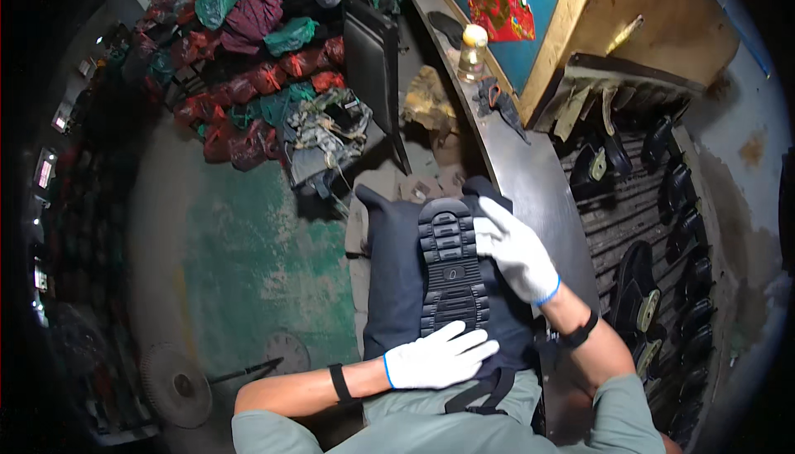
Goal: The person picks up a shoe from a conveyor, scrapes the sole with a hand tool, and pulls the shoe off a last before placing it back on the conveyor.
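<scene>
i see a black shoe sole (452,265) lying tread-up on a dark apron (396,272) across the lap, just left of the metal worktop (530,181); my left hand (435,359), in a white glove, lies flat with fingers spread open against the heel end, gripping nothing; my right hand (517,255), also gloved, rests over the toe-side edge, fingers curled loosely on the rim, more pressing than clamping; to do this well i would judge it best to keep the sole pinned at both ends so it cannot slide on the cloth, and to press evenly along the edge rather than at one spot; beyond the worktop a slatted rack (629,206) carries more dark soles (638,276); a clear bottle (473,52) stands further up the worktop; bagged bundles (248,81) pile on the floor at the far left; the sole's underside is hidden, the right fingertips are hard to make out against the black, and the dark rim swallows the edges.
</scene>
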Tool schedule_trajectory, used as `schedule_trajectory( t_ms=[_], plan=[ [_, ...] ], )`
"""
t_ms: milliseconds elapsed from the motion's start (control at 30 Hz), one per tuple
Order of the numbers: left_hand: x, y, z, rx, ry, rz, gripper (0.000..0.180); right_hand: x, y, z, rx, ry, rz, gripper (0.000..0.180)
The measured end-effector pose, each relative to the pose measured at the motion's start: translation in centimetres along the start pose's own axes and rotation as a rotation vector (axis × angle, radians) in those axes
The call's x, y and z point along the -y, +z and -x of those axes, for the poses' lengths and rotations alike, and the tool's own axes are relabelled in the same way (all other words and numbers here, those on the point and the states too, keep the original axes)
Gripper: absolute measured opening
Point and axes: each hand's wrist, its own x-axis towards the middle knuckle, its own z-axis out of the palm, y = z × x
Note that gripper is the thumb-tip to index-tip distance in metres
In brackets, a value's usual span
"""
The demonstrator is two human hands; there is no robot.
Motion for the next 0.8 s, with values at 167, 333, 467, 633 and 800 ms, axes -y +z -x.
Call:
schedule_trajectory(
  t_ms=[167,333,467,633,800],
  plan=[
    [-0.9,5.5,0.3,0.083,-0.076,-0.087,0.049,5.9,2.5,-2.7,0.062,-0.045,0.733,0.031],
    [-2.5,6.4,2.1,0.257,-0.011,-0.654,0.063,10.5,8.6,3.2,0.502,-0.103,1.095,0.043],
    [-4.2,12.1,3.9,0.516,0.237,-1.659,0.063,9.8,9.9,11.6,0.807,-0.279,1.124,0.044],
    [-2.9,7.1,0.2,0.137,-0.591,0.443,0.06,5.5,6.1,7.9,0.647,-0.331,1.391,0.05],
    [-1.3,0.8,1.8,0.1,-0.532,0.276,0.049,5.0,4.2,3.9,0.527,-0.282,1.205,0.052]
  ],
)
